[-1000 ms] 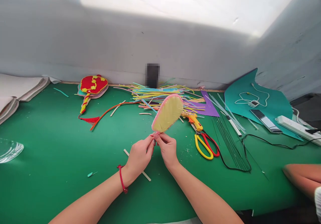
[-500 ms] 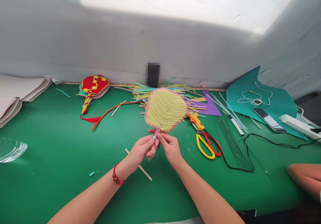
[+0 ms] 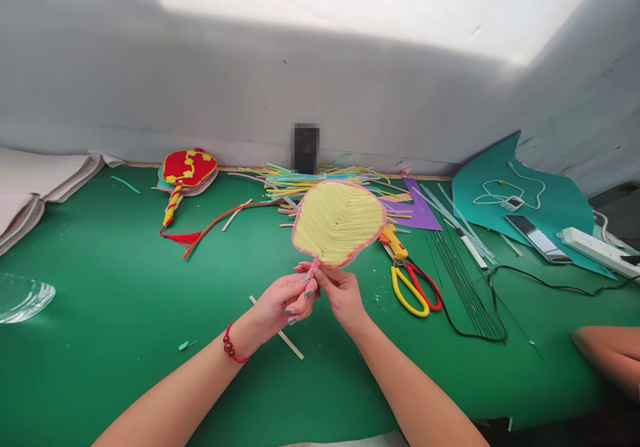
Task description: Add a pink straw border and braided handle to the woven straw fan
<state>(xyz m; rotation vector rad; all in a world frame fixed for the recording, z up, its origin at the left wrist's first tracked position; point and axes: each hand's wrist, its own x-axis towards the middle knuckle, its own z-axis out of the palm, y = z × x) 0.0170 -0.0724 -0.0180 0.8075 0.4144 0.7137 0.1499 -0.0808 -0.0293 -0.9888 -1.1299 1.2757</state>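
Note:
A hand fan (image 3: 340,222) with a yellow ribbed face, a pink edge and a pink wrapped handle is held up over the table. My left hand (image 3: 289,300), a red beaded bracelet at its wrist, is closed around the handle. Pinching the same handle just under the fan's face from the other side is my right hand (image 3: 343,297). The lower part of the handle is hidden by my fingers. Behind the fan lies a pile of coloured pipe cleaners (image 3: 285,183), partly covered by it.
A red and yellow fan (image 3: 189,168) lies at the back left. To the right are scissors (image 3: 410,291), a yellow glue gun (image 3: 395,243) with a black cord, thin green wires (image 3: 465,290), a phone (image 3: 537,237) and a power strip (image 3: 600,250). Another person's arm (image 3: 607,353) rests at the right edge.
The fan's face has tilted and swung a little to the right. Both hands stay on its handle, with the left fingers shifted slightly.

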